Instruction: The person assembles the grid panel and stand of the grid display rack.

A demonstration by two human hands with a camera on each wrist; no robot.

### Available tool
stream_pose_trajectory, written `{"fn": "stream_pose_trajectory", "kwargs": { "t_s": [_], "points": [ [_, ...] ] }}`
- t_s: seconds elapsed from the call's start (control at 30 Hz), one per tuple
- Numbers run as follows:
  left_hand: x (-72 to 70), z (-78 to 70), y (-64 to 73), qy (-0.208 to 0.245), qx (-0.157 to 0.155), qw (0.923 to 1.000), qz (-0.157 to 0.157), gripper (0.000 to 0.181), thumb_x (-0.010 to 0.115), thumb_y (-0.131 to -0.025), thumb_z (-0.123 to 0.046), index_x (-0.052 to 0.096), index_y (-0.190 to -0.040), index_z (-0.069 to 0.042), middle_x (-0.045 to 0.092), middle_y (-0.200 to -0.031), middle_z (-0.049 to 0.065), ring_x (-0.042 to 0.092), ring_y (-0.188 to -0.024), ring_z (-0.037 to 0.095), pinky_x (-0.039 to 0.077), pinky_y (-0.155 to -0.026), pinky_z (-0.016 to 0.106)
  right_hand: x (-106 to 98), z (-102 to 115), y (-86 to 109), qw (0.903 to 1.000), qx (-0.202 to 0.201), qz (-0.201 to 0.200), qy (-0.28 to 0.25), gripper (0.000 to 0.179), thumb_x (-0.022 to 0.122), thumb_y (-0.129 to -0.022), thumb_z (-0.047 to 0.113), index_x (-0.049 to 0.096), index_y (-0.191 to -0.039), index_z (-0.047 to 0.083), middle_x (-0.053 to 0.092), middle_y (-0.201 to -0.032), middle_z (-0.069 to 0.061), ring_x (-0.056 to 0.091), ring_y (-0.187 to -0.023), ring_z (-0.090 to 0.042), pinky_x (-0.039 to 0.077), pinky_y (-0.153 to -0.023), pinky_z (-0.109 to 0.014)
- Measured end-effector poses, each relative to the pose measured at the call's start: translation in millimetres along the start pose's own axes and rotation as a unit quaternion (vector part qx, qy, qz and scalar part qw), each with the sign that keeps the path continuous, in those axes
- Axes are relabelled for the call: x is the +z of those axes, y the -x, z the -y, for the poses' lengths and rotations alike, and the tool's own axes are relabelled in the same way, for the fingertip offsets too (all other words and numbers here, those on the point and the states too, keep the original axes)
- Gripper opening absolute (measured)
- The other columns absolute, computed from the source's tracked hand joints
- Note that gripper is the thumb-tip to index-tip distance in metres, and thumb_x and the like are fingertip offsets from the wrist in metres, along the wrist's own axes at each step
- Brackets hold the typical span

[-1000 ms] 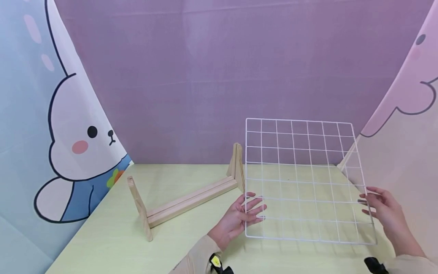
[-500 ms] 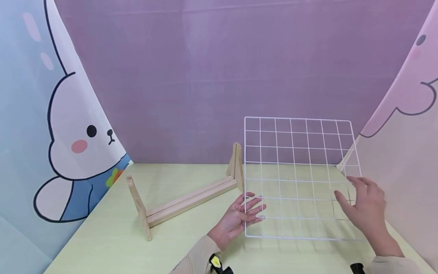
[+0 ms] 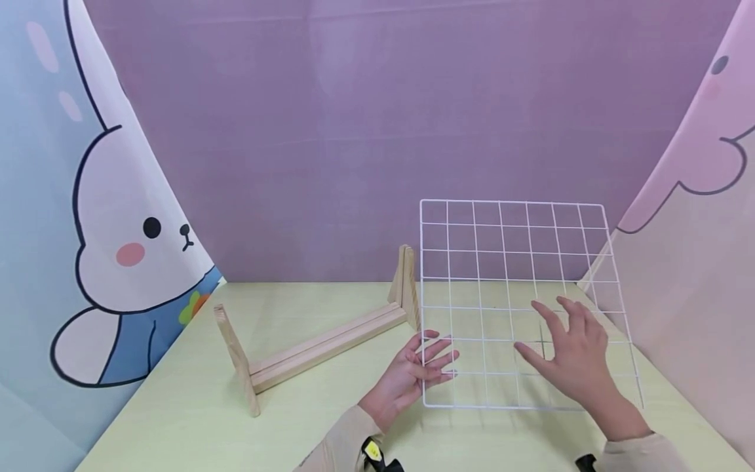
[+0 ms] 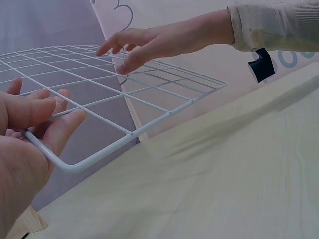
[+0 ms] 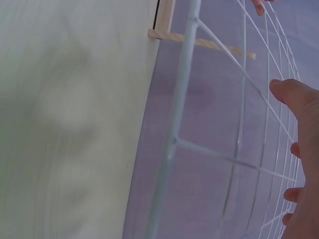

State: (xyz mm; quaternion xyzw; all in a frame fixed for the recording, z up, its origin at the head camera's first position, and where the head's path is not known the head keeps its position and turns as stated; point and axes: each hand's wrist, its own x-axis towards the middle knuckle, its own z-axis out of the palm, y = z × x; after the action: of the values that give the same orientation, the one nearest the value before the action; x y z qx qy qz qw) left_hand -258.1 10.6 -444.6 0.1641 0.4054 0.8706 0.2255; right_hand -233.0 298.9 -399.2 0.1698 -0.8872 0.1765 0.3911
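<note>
A white wire grid panel (image 3: 505, 280) is held raised above the table, tilted, in the head view. My left hand (image 3: 407, 377) grips its left side near the lower corner, thumb on one face and fingers behind; the left wrist view shows that hand (image 4: 30, 117) around the rim wire. Over the right half of the grid hovers my right hand (image 3: 580, 360), fingers spread and slightly bent, holding nothing. Whether its fingertips touch the wires, I cannot tell. Left of the panel stands a wooden frame (image 3: 330, 347), two upright end pieces joined by a grooved rail.
The pale wooden table (image 3: 171, 419) runs back to a purple cloth backdrop (image 3: 354, 131). Cartoon-printed cloths hang at the left (image 3: 147, 262) and right (image 3: 696, 275). The frame's right upright (image 3: 404, 282) stands close beside the grid's left edge.
My right hand has let go of the grid's right edge and moved left over the panel, its fingers spread. The left hand and the grid have stayed nearly still.
</note>
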Motion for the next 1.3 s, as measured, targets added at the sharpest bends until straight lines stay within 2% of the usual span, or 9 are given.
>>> {"fn": "stream_pose_trajectory", "kwargs": {
  "t_s": [0.3,0.43,0.67,0.83,1.07,1.3],
  "points": [
    [-1.0,-0.1,0.6,0.005,0.003,1.0000,0.008,0.055,0.041,-0.087,0.025,0.050,-0.123,-0.016,0.057,-0.139,0.010,0.059,-0.122,0.026,0.054,-0.094,0.040,14,11,1.6,0.9994,-0.004,0.029,0.019,0.083,0.061,-0.078,0.074,0.048,-0.138,0.018,0.034,-0.139,-0.031,0.026,-0.127,-0.058,0.023,-0.091,-0.076],
    [-2.2,0.9,0.3,0.005,0.003,0.9999,0.009,0.056,0.041,-0.087,0.025,0.050,-0.122,-0.016,0.056,-0.140,0.010,0.059,-0.122,0.026,0.053,-0.094,0.041,19,13,1.8,0.9995,0.002,0.026,0.017,0.080,0.060,-0.081,0.072,0.048,-0.138,0.018,0.034,-0.138,-0.032,0.026,-0.127,-0.059,0.023,-0.089,-0.075],
    [-4.1,2.6,0.6,0.004,0.006,0.9998,0.018,0.056,0.040,-0.086,0.026,0.047,-0.125,-0.014,0.062,-0.132,0.002,0.059,-0.122,0.025,0.053,-0.095,0.041,24,15,0.2,0.9997,0.012,0.019,0.013,0.068,0.069,-0.080,0.049,0.049,-0.137,0.018,0.036,-0.135,-0.032,0.026,-0.127,-0.059,0.026,-0.086,-0.077],
    [-6.6,2.8,-0.1,0.005,0.007,0.9996,0.027,0.057,0.040,-0.086,0.026,0.050,-0.120,-0.019,0.059,-0.137,0.005,0.060,-0.121,0.024,0.052,-0.096,0.042,26,13,-1.9,0.9999,0.010,0.004,0.012,0.065,0.071,-0.077,0.039,0.052,-0.135,0.017,0.040,-0.130,-0.032,0.027,-0.128,-0.059,0.029,-0.083,-0.077],
    [-7.0,2.5,-0.2,0.006,0.001,0.9995,0.031,0.058,0.039,-0.086,0.026,0.050,-0.119,-0.020,0.064,-0.128,-0.002,0.060,-0.121,0.023,0.052,-0.096,0.042,25,14,-1.4,0.9996,0.012,0.000,0.026,0.063,0.071,-0.075,0.035,0.054,-0.132,0.016,0.043,-0.126,-0.032,0.031,-0.125,-0.058,0.034,-0.076,-0.074],
    [-6.3,1.9,0.4,0.007,-0.002,0.9998,0.019,0.057,0.039,-0.086,0.026,0.050,-0.119,-0.019,0.061,-0.134,0.004,0.058,-0.123,0.026,0.051,-0.098,0.045,23,16,-2.8,0.9994,0.003,-0.013,0.033,0.061,0.068,-0.075,0.039,0.055,-0.130,0.017,0.045,-0.124,-0.031,0.034,-0.121,-0.057,0.036,-0.069,-0.071]
  ]
}}
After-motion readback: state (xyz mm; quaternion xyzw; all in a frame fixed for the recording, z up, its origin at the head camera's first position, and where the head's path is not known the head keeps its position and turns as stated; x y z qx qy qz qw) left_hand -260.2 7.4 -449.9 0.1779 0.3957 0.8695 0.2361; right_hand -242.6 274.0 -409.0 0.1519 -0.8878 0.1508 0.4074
